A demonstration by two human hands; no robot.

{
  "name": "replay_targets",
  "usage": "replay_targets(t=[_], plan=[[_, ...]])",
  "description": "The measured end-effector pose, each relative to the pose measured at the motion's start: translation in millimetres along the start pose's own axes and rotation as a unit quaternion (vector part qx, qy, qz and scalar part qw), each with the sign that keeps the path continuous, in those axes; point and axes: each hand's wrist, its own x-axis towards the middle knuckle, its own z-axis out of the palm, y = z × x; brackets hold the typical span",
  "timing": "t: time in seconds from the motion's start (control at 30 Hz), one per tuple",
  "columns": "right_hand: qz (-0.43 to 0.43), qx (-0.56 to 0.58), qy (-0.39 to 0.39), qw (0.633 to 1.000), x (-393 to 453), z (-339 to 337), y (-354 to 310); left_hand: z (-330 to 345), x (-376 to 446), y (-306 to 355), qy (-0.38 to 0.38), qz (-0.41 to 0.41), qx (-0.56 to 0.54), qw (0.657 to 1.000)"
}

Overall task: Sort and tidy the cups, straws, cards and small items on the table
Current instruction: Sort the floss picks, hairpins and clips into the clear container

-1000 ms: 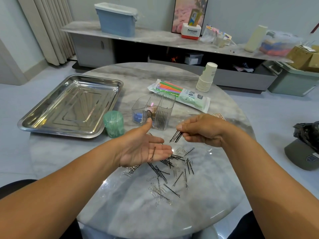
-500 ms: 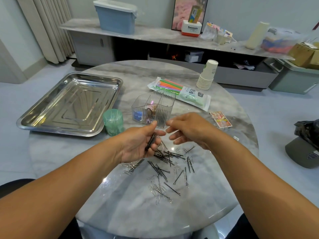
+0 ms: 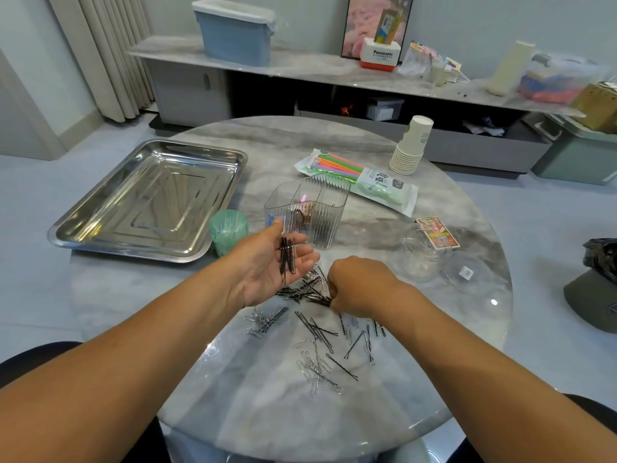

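Cradling black hairpins point(image 3: 287, 259) on spread left hand point(image 3: 272, 265); pinching more (fingers hidden) with right hand point(image 3: 359, 289), at five o'clock, on bench point(image 3: 133, 295).

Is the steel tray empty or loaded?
Empty. The steel tray shows only bare, reflective metal across its base; the hairpins and paper clips lie on the table.

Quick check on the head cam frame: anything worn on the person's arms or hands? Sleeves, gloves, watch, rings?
Nothing worn that shows. The left hand and right hand are bare, with no gloves, and no rings show. Both forearms are bare up to the frame edge: no sleeves, watch, bands or markings in view. The right hand's fingers are turned away, so rings there cannot be ruled out.
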Motion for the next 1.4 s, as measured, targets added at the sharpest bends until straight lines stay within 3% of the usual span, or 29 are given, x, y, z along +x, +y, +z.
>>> replay_targets(t=[0.1,0.27,0.37,0.47,0.57,0.73,0.9,1.0,1.17,1.3,1.4], plan=[[-0.047,-0.083,0.022,0.995,-1,0,-1,0,-1,1,0.0,0.004,-0.009,1.0],[-0.062,-0.086,0.01,0.994,3,4,1,-2,0,0,0.007,0.007,-0.009,1.0],[-0.032,-0.011,0.001,0.999,3,3,9,-4,2,0,0.009,0.007,-0.011,1.0],[0.017,0.151,-0.007,0.988,3,-5,25,-6,5,1,0.021,0.008,-0.004,1.0],[0.068,0.34,-0.002,0.938,0,-17,39,-6,8,-3,0.043,0.005,0.012,0.999],[0.114,0.601,-0.039,0.79,-7,-30,33,3,6,-18,0.015,-0.04,0.047,0.998],[0.137,0.693,-0.072,0.704,-10,-28,16,10,2,-23,-0.05,-0.06,0.047,0.996],[0.125,0.717,-0.075,0.681,-10,-27,14,9,1,-23,-0.048,-0.054,0.056,0.996],[0.105,0.711,-0.041,0.694,-11,-37,27,5,3,-20,-0.046,-0.053,0.039,0.997],[0.11,0.624,0.059,0.771,-11,-38,33,5,5,-17,-0.043,-0.06,0.032,0.997],[0.119,0.593,0.083,0.792,-10,-32,31,5,5,-16,-0.06,-0.077,0.035,0.995]])
